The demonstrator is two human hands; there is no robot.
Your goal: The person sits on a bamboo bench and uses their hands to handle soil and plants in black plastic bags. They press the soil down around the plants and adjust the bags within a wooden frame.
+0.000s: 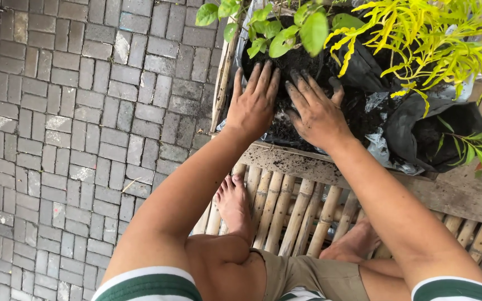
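Both hands lie flat, fingers spread, palms down on the dark soil (285,131) of a black grow bag (364,69), upper centre of frame; neither grips anything. Left hand (254,106) sits just left of the right hand (314,114), nearly touching. The green seedling (285,33) stands right above/beyond the fingertips, approx. equally near both.

A slatted bamboo bench (285,209) is standing on grey brick paving (73,139). A weathered wooden crate (308,164) is resting on the bench, holding black plastic grow bags (419,128) of dark soil, and two bare feet (234,203) are lying on the slats.
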